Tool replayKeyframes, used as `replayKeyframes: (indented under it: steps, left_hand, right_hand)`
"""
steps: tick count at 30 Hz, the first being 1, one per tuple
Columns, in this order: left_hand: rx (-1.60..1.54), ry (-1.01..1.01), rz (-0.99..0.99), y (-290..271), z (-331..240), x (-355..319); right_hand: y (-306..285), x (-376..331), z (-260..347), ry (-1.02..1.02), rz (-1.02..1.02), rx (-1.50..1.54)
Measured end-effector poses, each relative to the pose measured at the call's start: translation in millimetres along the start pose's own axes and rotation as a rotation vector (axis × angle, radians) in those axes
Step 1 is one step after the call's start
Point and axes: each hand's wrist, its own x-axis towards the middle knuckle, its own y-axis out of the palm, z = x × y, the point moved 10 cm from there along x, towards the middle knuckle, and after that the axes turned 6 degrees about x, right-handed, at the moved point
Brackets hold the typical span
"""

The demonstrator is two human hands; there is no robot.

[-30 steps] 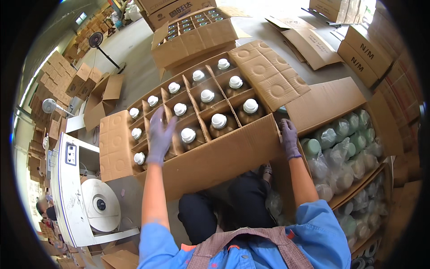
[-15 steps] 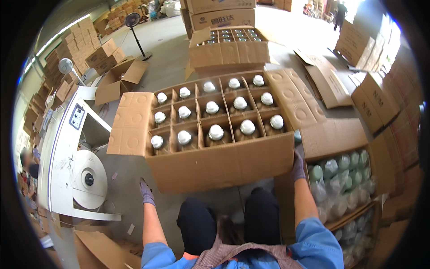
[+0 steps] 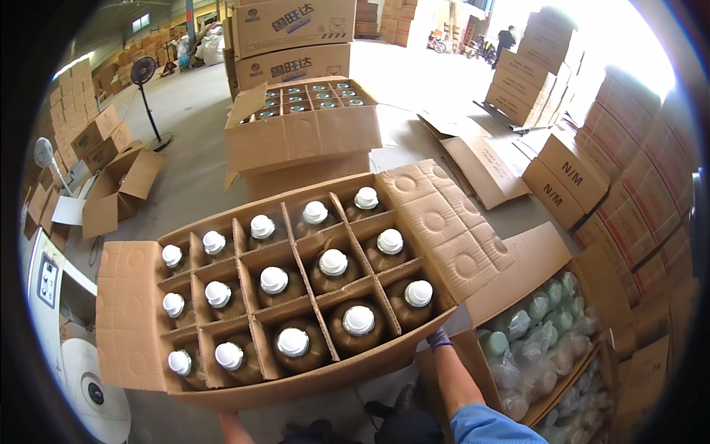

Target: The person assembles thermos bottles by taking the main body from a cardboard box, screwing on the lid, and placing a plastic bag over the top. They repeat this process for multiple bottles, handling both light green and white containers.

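A brown cardboard box (image 3: 433, 329) fills the middle of the view, its end flaps folded out. Cardboard dividers split it into cells, each with a dark bottle (image 3: 303, 348) under a white cap. My right hand (image 3: 438, 338), in a purple-grey glove, grips the box low at its near right corner; its fingertips are hidden behind the cardboard. Only my left forearm shows, at the lower edge, running up under the near side of the box. The box covers my left hand, so its fingers do not show.
Ahead stands another open box (image 3: 303, 148) of capped bottles, with stacked cartons (image 3: 292, 70) behind it. On my right is an open carton of plastic-wrapped green and clear containers (image 3: 543, 314). A white machine (image 3: 46, 311) is at left. Flattened cardboard (image 3: 484, 166) lies on the floor.
The box of bottles now looks larger and closer, tilted up at its right end. My left hand, open beside the box before, has gone beneath it. The view has swung to the right.
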Motion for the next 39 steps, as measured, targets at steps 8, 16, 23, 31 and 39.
replayKeyframes:
  steps: [8, 16, 23, 31, 39]
  left_hand:
    - [-0.004, -0.007, 0.023, -2, 12, 1]
    - [0.009, 0.021, 0.051, -9, 0, -1]
    - [0.016, -0.048, 0.012, -35, 16, -15]
    - [0.06, -0.127, 0.019, -42, 21, -33]
    - [0.123, -0.129, 0.048, -41, 13, -32]
  right_hand:
    - [10, -5, 10, 0.007, -0.011, -0.083]
    - [-7, -35, 14, 0.072, -0.024, -0.159]
    - [-36, -73, 3, 0.186, -0.05, -0.257]
    - [-54, -69, 4, 0.241, -0.084, -0.368]
    - [-72, -60, -1, 0.276, -0.065, -0.606]
